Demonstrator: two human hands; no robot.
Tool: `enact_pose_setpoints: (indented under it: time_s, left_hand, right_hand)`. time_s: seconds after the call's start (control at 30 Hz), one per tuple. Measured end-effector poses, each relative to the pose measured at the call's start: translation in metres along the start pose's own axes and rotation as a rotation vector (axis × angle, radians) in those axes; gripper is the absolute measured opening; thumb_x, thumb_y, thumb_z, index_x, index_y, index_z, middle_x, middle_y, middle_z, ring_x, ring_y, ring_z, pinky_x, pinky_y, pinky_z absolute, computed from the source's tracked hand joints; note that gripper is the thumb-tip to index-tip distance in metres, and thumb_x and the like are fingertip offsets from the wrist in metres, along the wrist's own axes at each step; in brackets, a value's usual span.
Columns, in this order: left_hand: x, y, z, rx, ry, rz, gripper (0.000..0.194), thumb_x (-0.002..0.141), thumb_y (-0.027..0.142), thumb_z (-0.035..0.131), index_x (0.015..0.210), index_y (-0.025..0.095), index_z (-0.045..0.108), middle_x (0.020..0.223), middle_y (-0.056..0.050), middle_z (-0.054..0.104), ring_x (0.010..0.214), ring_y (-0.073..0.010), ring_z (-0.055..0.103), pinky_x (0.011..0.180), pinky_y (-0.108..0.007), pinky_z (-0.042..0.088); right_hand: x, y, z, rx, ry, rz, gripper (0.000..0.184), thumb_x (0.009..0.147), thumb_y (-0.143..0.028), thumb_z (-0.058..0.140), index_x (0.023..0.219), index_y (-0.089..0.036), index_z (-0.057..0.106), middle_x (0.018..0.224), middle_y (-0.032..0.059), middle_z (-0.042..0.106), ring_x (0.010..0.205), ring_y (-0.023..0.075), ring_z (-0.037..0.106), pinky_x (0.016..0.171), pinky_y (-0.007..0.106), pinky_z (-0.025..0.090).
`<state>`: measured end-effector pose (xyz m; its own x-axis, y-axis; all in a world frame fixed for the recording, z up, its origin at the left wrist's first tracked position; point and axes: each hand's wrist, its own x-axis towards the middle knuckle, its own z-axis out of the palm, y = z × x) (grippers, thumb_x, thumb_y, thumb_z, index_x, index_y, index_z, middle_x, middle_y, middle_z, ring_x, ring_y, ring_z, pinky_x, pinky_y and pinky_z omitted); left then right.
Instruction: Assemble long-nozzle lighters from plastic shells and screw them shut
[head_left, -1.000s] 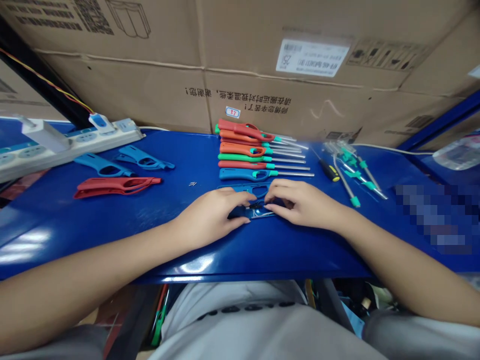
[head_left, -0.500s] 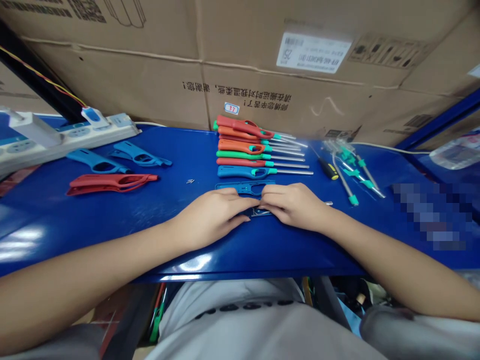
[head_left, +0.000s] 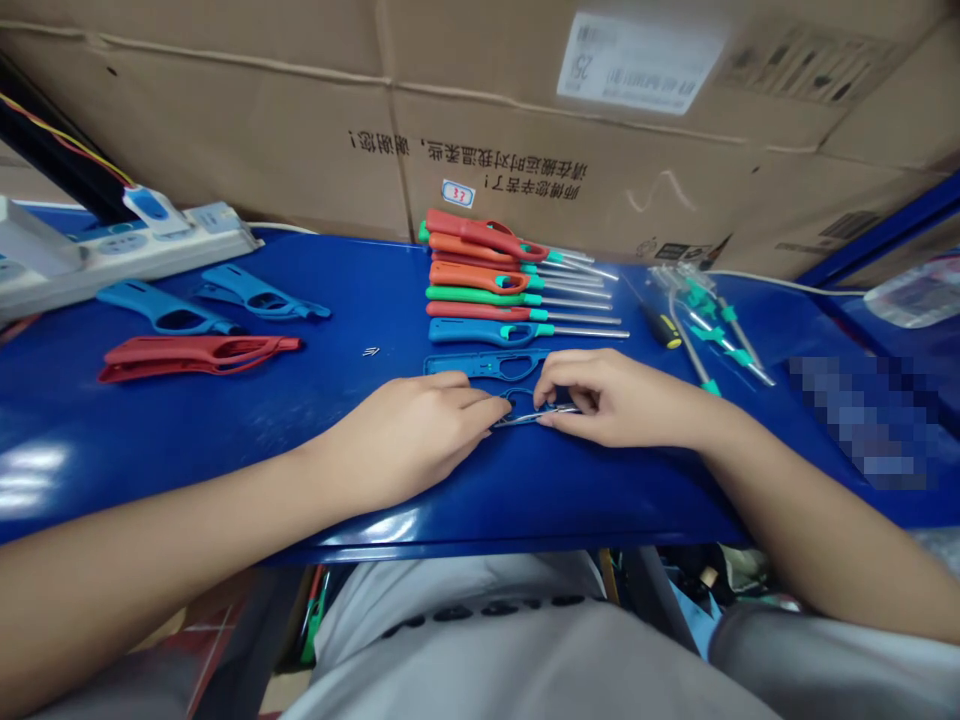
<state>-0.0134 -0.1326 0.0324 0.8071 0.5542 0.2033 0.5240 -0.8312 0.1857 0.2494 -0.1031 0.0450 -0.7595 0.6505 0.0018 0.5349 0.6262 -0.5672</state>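
Pinching a blue shell [head_left: 517, 421] just in front of its twin [head_left: 450, 366] on the table [head_left: 585, 500], our left hand [head_left: 427, 430] gripped one end while our right hand [head_left: 619, 405] clasped a rod [head_left: 564, 409]; we judged the plastic light, stiff, slick, best held by its edges.

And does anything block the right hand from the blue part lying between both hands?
Nothing visible does: the right hand is right at the blue part, where a thin metal piece shows. The blue half-shell lies farther back.
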Motion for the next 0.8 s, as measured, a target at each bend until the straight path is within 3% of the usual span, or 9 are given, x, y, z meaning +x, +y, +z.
enact_pose_setpoints:
  time_s: [0.17,0.53,0.8]
  left_hand:
    - [0.001,-0.003,0.008,0.035,-0.013,0.054,0.029,0.101,0.019,0.048,0.123,0.018,0.067,0.122,-0.008,0.068,0.108,-0.0275,0.064,0.09,-0.042,0.056]
    - [0.002,-0.007,0.014,-0.053,0.011,0.037,0.028,0.103,0.025,0.046,0.12,0.021,0.069,0.119,-0.009,0.065,0.102,-0.0261,0.063,0.088,-0.042,0.054]
    - [0.004,-0.007,0.014,-0.098,0.022,0.018,0.023,0.101,0.025,0.051,0.114,0.02,0.068,0.117,-0.008,0.066,0.102,-0.0251,0.065,0.091,-0.042,0.054]
  right_hand:
    - [0.0,0.0,0.001,-0.028,-0.045,0.03,0.016,0.083,-0.011,0.068,0.098,-0.017,0.065,0.091,0.0011,0.063,0.064,0.01,0.051,0.062,0.025,0.039]
    - [-0.002,-0.003,0.002,-0.101,-0.039,-0.011,0.006,0.091,-0.018,0.066,0.094,-0.016,0.062,0.092,0.0028,0.06,0.068,0.0111,0.051,0.063,0.025,0.04]
    - [-0.005,-0.003,0.002,-0.176,-0.043,-0.02,0.01,0.093,-0.022,0.065,0.101,-0.017,0.062,0.102,0.0058,0.06,0.072,0.0126,0.054,0.063,0.025,0.042]
